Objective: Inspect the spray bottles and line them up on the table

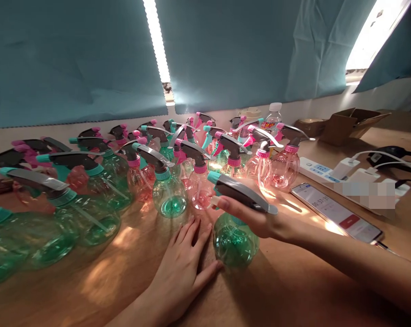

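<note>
A green spray bottle (235, 245) with a grey and teal trigger head stands on the wooden table in front of me. My right hand (255, 221) is closed around it just under the trigger head, thumb toward the nozzle; its other fingers are mostly hidden behind the bottle. Flat on the table to the left of that bottle lies my left hand (184, 256), fingers stretched out and thumb tip close to the bottle's base. Just beyond its fingertips are another green spray bottle (169, 196) and a pink spray bottle (201, 188).
Many more green and pink spray bottles crowd the left and back, including a large green one (98, 220). On the right lie a phone (335, 211) showing a timer, a power strip (316, 168) with plugged chargers and an open cardboard box (345, 127). Blue curtains (233, 50) hang behind.
</note>
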Demonstrator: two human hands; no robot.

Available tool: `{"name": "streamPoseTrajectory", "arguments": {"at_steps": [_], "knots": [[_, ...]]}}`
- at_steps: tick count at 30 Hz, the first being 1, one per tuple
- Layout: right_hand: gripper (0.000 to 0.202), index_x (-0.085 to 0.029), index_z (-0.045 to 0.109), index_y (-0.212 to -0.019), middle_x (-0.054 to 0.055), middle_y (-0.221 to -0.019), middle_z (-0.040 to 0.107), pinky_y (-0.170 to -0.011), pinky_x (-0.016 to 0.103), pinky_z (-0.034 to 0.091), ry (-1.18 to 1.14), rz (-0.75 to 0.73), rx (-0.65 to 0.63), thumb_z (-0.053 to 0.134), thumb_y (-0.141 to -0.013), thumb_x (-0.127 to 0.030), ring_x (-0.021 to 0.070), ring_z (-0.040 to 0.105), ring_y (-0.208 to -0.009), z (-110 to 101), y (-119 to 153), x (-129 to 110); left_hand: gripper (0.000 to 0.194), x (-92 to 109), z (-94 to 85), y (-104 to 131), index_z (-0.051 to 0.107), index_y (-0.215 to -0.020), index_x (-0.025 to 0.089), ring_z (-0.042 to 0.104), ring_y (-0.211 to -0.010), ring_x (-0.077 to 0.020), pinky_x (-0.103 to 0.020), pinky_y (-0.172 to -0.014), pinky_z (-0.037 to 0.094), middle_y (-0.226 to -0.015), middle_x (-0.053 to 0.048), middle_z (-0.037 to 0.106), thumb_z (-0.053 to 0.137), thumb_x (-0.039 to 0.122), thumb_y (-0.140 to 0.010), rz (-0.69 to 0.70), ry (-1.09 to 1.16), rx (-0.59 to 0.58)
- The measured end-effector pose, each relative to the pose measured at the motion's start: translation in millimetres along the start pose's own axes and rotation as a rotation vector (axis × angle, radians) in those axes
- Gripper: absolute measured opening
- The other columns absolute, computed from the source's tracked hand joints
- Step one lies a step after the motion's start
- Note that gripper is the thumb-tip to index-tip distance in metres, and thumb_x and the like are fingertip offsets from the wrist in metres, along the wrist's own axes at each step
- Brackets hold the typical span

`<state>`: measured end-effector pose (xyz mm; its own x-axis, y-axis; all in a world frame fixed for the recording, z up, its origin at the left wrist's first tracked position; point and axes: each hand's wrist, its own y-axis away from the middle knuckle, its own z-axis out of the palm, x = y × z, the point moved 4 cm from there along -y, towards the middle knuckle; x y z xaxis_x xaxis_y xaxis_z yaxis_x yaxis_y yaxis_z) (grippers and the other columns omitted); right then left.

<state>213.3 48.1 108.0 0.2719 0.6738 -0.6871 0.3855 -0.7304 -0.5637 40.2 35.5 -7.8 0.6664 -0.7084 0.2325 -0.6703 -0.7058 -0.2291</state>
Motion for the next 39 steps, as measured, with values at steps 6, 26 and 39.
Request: {"name": "streamPoseTrajectory", "arguments": {"at_steps": [6,26,39], "knots": [[0.023,-0.023,0.058,-0.084,-0.003,-0.07,0.053,-0.058,0.025,0.045,-0.001,0.077,-0.04,0.051,-0.093,-0.043,0.011,0.051,-0.062,0,6,9,0.066,-2,3.4,1,0.034,-0.15,0.023,0.033,-0.138,-0.0362,-0.057,-0.109,0.032,-0.151,-0.014,0.038,0.052,0.053,-0.094,0.006,0.011,0.017],[0.043,-0.021,0.057,-0.124,0.008,-0.125,0.066,-0.085,0.031,0.059,-0.224,0.044,0.062,0.064,-0.081,-0.018,0.0194,0.067,-0.107,15,11,29,0.06,1,1.9,-1,0.039,-0.146,0.019,0.033,-0.139,-0.0337,-0.055,-0.11,0.032,-0.15,-0.016,0.039,0.047,0.051,-0.097,0.016,-0.009,0.026],[0.053,-0.026,0.056,-0.125,0.003,-0.131,0.059,-0.084,0.027,0.058,-0.18,0.016,-0.079,0.062,-0.075,-0.011,0.018,0.061,-0.113,14,10,35,0.058,3,-0.6,-1,0.038,-0.146,0.019,0.033,-0.138,-0.0322,-0.053,-0.109,0.034,-0.148,-0.015,0.042,0.04,0.054,-0.099,0.024,-0.068,0.019]]}}
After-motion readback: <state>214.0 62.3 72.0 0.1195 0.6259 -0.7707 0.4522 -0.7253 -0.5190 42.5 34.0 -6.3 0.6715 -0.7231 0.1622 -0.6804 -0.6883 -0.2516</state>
